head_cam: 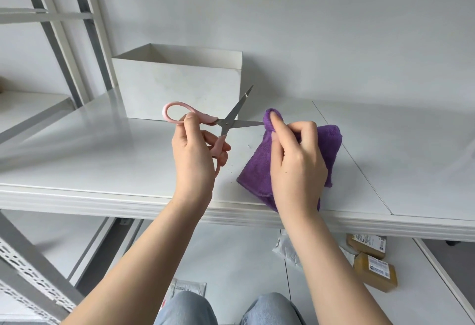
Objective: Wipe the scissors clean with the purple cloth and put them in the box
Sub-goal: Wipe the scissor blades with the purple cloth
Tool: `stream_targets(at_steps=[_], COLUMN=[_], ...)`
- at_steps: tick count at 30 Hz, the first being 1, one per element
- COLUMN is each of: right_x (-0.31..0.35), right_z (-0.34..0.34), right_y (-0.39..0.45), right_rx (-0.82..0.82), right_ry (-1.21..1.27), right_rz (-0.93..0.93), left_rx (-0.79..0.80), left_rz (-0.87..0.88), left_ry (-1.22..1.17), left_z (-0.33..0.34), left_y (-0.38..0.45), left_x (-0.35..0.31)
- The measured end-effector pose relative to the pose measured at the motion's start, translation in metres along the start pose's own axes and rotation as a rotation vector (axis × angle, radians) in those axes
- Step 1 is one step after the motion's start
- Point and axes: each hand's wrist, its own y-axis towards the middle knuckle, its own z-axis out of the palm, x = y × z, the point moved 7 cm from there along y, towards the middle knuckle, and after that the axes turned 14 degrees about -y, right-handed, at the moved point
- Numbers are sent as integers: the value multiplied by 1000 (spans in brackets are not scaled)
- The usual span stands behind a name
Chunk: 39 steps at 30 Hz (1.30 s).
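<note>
At the far left of the frame a grey and white metal shelf rack (59, 42) runs from top to bottom. Just right of it, in the upper middle, an open white box (177, 88) stands on the white worktop (90, 160), close to the wall.

In front of the box, near the centre of the frame, the left hand (195, 155) holds the scissors (226, 124) above the worktop. Its grip is closed on the pink handles: the thumb presses on the upper loop, and the fingers wrap the lower handle, which is mostly hidden behind them. The blades are spread open. One blade points up and to the right, its tip lying in front of the box's right corner; the other runs level to the right, and its tip goes into the purple cloth (259, 168).

Right of centre, the right hand (295, 160) grips that cloth, with thumb and forefinger pinching a fold of it around the level blade's tip. The remaining cloth hangs down under the hand, and its lower edge reaches the worktop's front edge.

At the lower right, under the worktop, two brown parcels (372, 268) with labels lie on the floor beside a white packet (288, 250). At the bottom middle, knees in blue jeans (226, 309) show.
</note>
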Motion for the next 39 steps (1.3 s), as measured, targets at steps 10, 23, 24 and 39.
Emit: stream_targets(at_steps=[10,23,24,39], right_x=[-14,1,1,13], right_z=[-3,9,10,2], right_y=[3,-3,-2,-5], right_rx=[-10,67,70,42], right_ry=[38,-15,-16,44], right_rz=[46,-12,-8,-45], left_rx=[-33,16,15,0], left_rz=[16,15,15,6], left_ry=[16,2,3,13], left_z=[-6,0,0,-1], left_y=[3,-1,-1,2], left_x=[-2,1,1,3])
